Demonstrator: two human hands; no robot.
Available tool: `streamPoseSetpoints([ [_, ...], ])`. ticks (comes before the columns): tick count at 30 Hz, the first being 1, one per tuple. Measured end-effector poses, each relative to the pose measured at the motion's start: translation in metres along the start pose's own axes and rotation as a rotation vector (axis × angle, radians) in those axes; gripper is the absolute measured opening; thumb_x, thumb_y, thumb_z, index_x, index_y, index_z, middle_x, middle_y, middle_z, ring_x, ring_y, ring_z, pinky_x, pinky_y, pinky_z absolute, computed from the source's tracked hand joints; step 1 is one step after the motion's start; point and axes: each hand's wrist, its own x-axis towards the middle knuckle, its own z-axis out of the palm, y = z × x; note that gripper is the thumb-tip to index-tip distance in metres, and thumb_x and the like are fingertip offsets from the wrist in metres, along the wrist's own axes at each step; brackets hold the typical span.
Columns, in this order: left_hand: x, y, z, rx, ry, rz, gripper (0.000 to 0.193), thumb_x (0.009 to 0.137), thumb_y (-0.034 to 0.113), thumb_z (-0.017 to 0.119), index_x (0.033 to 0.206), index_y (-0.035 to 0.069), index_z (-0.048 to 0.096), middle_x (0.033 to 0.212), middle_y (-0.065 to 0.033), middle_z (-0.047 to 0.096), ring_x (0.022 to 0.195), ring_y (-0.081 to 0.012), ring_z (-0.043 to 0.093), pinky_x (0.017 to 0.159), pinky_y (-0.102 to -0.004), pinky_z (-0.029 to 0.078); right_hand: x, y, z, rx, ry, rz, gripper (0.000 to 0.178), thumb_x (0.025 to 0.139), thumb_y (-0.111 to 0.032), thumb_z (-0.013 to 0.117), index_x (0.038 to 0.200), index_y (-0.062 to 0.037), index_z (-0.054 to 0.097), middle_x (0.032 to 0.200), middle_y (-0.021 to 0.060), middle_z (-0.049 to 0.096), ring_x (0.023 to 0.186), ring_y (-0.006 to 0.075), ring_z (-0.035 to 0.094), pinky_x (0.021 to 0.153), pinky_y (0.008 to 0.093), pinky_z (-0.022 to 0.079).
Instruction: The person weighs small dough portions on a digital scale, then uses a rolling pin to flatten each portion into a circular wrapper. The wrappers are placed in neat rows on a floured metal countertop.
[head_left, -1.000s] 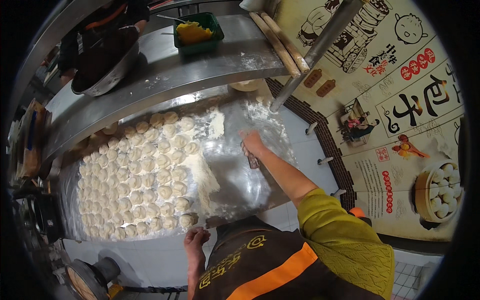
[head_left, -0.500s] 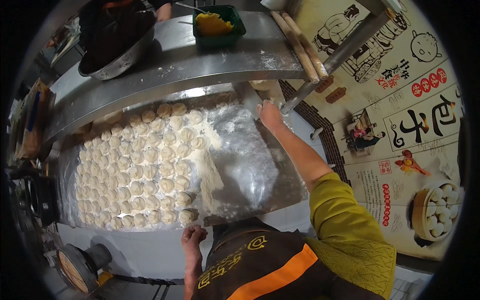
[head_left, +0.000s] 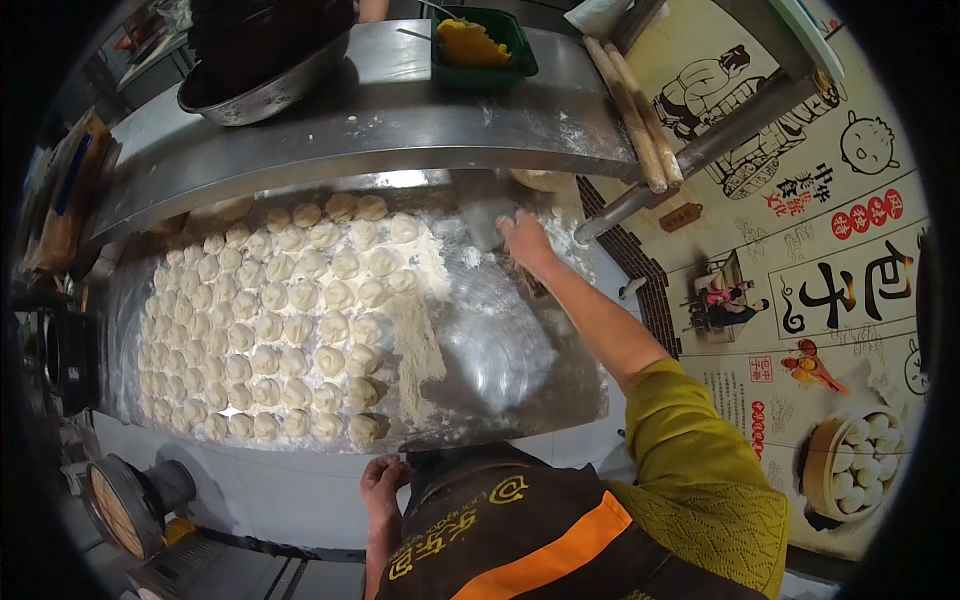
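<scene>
Many pale, pleated filled dough pieces (head_left: 300, 295) stand in rows on the floured metal worktable (head_left: 560, 385). My right hand (head_left: 526, 245) is closed over the table's far right part, its fingers curled round a brown, brush-like tool (head_left: 530, 283) that is mostly hidden under it. Beside these fingers lies a flat grey blade (head_left: 482, 228), partly under the raised shelf. My left hand (head_left: 384, 474) hangs by the table's near edge, fingers curled in, with nothing visible in them.
Above the table's far side runs a metal shelf (head_left: 400, 130). It carries a large metal bowl (head_left: 270, 95), a green tub (head_left: 483, 75) of yellow filling and two wooden rolling pins (head_left: 635, 115). Loose flour (head_left: 418, 350) lies right of the dough rows. A metal post (head_left: 650, 190) stands at right.
My right hand has moved slightly left and nearer, and the brown brush-like tool now shows beneath it. My left hand stays low and closed. The whole view has shifted a little.
</scene>
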Motion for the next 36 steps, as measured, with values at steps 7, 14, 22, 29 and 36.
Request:
streamPoseSetpoints([
  [7, -0.008, -0.011, -0.002, -0.068, 0.089, -0.015, 0.011, 0.083, 0.01, 0.057, 0.088, 0.001, 0.056, 0.073, -0.0081, 0.06, 0.065, -0.0162, 0.058, 0.065, -0.0283, 0.048, 0.084, 0.018, 0.018, -0.485, 0.438, -0.253, 0.031, 0.084, -0.025, 0.046, 0.091, 0.003, 0.058, 0.081, 0.0222, 0.062, 0.079, 0.0345, 0.062, 0.068, 0.0432, 0.049],
  [14, 0.005, -0.075, -0.044, 0.139, 0.073, 0.176, 0.012, 0.081, 0.011, 0.057, 0.089, 0.001, 0.055, 0.075, -0.0087, 0.059, 0.066, -0.0186, 0.058, 0.064, -0.0287, 0.048, 0.131, 0.023, 0.021, -0.28, 0.231, -0.139, 0.035, 0.086, -0.028, 0.042, 0.103, -0.0002, 0.055, 0.085, 0.0206, 0.062, 0.061, 0.0298, 0.061, 0.062, 0.0412, 0.049],
  [22, -0.02, -0.031, -0.001, -0.078, 0.159, -0.069, 0.013, 0.082, 0.013, 0.058, 0.089, 0.002, 0.056, 0.076, -0.009, 0.06, 0.067, -0.0183, 0.058, 0.063, -0.0295, 0.048, 0.122, -0.001, 0.022, -0.074, 0.007, -0.233, 0.047, 0.078, -0.037, 0.06, 0.103, 0.0008, 0.054, 0.071, 0.0125, 0.055, 0.049, 0.0188, 0.051, 0.051, 0.0333, 0.044],
  [29, 0.005, -0.077, -0.038, 0.092, 0.066, 0.175, 0.012, 0.082, 0.012, 0.058, 0.088, 0.002, 0.055, 0.075, -0.009, 0.059, 0.066, -0.0184, 0.058, 0.062, -0.0288, 0.047, 0.031, 0.001, -0.033, -0.262, -0.246, -0.209, 0.044, 0.079, -0.039, 0.06, 0.097, 0.002, 0.057, 0.084, 0.0209, 0.06, 0.07, 0.0359, 0.059, 0.066, 0.0435, 0.045],
  [36, 0.011, -0.066, -0.033, 0.127, 0.027, 0.218, 0.012, 0.081, 0.012, 0.059, 0.086, 0.002, 0.054, 0.073, -0.008, 0.056, 0.065, -0.0182, 0.056, 0.063, -0.0284, 0.046, 0.036, 0.036, -0.047, -0.595, 0.177, -0.302, 0.031, 0.082, -0.027, 0.053, 0.076, 0.0019, 0.062, 0.074, 0.0225, 0.061, 0.07, 0.0378, 0.06, 0.067, 0.0456, 0.047],
])
